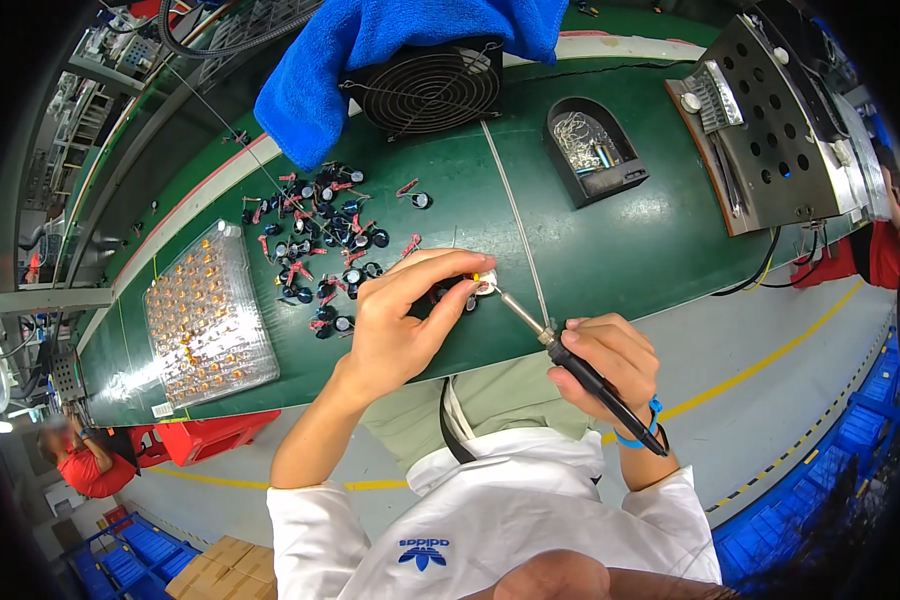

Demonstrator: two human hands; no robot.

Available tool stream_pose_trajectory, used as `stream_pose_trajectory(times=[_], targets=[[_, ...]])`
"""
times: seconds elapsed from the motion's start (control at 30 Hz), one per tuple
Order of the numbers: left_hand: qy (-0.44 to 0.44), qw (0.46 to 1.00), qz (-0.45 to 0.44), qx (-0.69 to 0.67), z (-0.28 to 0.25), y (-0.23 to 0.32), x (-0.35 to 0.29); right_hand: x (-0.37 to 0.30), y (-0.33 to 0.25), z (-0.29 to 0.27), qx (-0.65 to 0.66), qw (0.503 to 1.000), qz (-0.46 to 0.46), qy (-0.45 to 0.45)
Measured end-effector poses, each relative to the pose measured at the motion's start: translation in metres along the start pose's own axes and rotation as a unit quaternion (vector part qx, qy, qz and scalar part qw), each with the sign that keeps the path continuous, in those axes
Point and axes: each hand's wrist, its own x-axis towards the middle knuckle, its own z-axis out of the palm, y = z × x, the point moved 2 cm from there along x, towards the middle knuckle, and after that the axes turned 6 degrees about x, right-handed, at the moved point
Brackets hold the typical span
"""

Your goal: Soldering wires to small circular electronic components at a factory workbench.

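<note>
Thumb and forefinger of my left hand pinch a small part with a yellow spot, mostly covered by the fingertips. Wrapped round the black handle of a soldering iron is my right hand. The iron's metal tip meets or nearly meets a small whitish piece beside the left fingertips; contact is too small to tell. Many dark round components with red-wrapped leads lie loosely beyond and left of my left hand. One more such component lies apart from the pile.
A clear tray of orange-coloured parts lies on the green table at left. Farther off stand a round fan under a blue towel, a black bin of metal bits and a perforated metal stand at right.
</note>
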Motion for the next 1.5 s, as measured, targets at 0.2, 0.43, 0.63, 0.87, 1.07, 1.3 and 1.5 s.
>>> stream_pose_trajectory(times=[0.2, 0.43, 0.63, 0.87, 1.07, 1.3, 1.5], targets=[[0.001, 0.999, 0.036, 0.037, 0.0, 0.002, 0.003, 0.001, 0.001, 0.0, -0.01, 1.0, -0.005, -0.01], [0.018, 0.997, 0.059, 0.056, 0.001, 0.004, 0.002, 0.0, -0.001, 0.002, -0.015, 1.0, -0.008, -0.015], [0.02, 0.993, 0.078, 0.085, 0.003, 0.005, 0.002, 0.0, -0.002, 0.0, -0.018, 1.0, -0.007, -0.017], [0.027, 0.989, 0.103, 0.105, 0.006, 0.002, 0.003, -0.002, 0.002, 0.0, -0.013, 1.0, -0.017, -0.005], [0.029, 0.988, 0.095, 0.115, -0.001, 0.007, 0.006, 0.0, 0.004, -0.011, -0.024, 0.999, 0.024, 0.037], [0.077, 0.98, 0.146, 0.11, -0.016, 0.011, -0.002, 0.014, 0.013, 0.005, 0.025, 0.99, 0.079, 0.111], [0.135, 0.961, -0.043, 0.237, -0.144, -0.006, 0.002, 0.022, 0.024, 0.024, 0.054, 0.992, 0.05, 0.1]])
